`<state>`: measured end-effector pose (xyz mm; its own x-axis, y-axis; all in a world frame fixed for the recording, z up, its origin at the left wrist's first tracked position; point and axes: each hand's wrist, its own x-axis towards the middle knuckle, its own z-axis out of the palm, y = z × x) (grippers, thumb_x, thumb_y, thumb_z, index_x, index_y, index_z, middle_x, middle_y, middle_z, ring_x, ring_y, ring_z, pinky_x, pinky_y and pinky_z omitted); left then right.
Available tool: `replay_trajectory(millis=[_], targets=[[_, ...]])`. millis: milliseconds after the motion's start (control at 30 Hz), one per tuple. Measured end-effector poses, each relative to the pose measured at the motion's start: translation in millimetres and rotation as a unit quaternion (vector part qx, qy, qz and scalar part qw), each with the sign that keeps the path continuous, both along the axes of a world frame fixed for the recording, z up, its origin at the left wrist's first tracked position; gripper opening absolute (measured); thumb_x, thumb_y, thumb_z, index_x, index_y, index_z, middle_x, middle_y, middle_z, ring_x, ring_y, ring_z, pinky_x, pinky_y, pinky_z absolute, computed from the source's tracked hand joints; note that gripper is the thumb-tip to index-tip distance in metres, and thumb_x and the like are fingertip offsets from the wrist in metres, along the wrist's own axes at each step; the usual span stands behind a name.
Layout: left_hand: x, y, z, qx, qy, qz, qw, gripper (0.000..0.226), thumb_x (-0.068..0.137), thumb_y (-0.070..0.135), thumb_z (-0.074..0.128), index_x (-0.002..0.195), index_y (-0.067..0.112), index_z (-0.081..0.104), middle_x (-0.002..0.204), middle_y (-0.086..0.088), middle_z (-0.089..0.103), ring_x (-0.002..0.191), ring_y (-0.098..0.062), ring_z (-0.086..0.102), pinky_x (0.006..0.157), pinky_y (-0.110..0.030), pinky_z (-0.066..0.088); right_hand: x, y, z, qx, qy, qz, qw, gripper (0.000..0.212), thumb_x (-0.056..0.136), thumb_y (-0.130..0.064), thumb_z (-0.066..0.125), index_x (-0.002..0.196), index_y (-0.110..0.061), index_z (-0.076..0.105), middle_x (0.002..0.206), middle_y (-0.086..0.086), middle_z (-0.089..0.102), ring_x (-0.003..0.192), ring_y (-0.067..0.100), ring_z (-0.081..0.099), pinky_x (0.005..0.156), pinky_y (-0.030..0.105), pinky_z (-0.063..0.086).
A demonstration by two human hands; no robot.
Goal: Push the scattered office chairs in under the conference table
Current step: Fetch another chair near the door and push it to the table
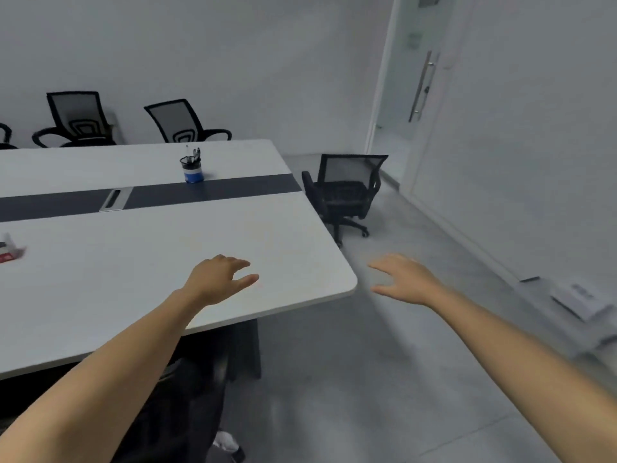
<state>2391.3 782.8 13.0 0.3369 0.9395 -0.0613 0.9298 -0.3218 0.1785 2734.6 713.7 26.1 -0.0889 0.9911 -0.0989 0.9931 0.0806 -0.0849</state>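
Observation:
A white conference table [267,262] with a dark centre strip fills the left half of the view. A black mesh office chair [347,192] stands at the table's right end, its seat close to the edge. Two more black chairs [78,120] [183,123] sit along the far side against the wall. A dark chair [200,379] is partly hidden under the near edge, below my left arm. My left hand [220,279] hovers open over the table's near corner. Past that corner, my right hand [404,279] is open above the floor. Neither hand holds anything.
A pen cup [193,168] stands on the dark strip, and a small red and white item [10,250] lies at the left edge. A glass door with a long handle [422,85] is at the back right. Grey floor runs along the right wall.

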Motion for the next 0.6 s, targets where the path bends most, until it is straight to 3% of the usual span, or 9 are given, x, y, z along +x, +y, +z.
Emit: replay_trajectory(millis=[333,600], targets=[[184.1,71.4,15.4,0.091,-0.025,-0.03,0.995,0.049,0.097,0.043,0.039,0.138,0.018,0.046,0.147,-0.002,0.046,0.137,-0.023,0.038,0.109,-0.039,0.035,170.2,29.4,12.6,0.049,-0.046,-0.058,0.996,0.057,0.09,-0.047,0.052,0.142,-0.027,0.038,0.147,-0.004,0.04,0.138,0.016,0.031,0.11,0.033,0.026],[266.9,197.7,4.9,0.111,-0.047,-0.026,0.992,0.048,0.097,0.041,0.04,0.137,0.016,0.048,0.147,-0.005,0.046,0.137,-0.026,0.037,0.109,-0.041,0.034,258.6,143.9,16.9,0.052,-0.078,-0.055,0.994,0.057,0.089,-0.049,0.052,0.14,-0.028,0.04,0.143,0.0,0.044,0.135,0.019,0.036,0.108,0.034,0.028]])
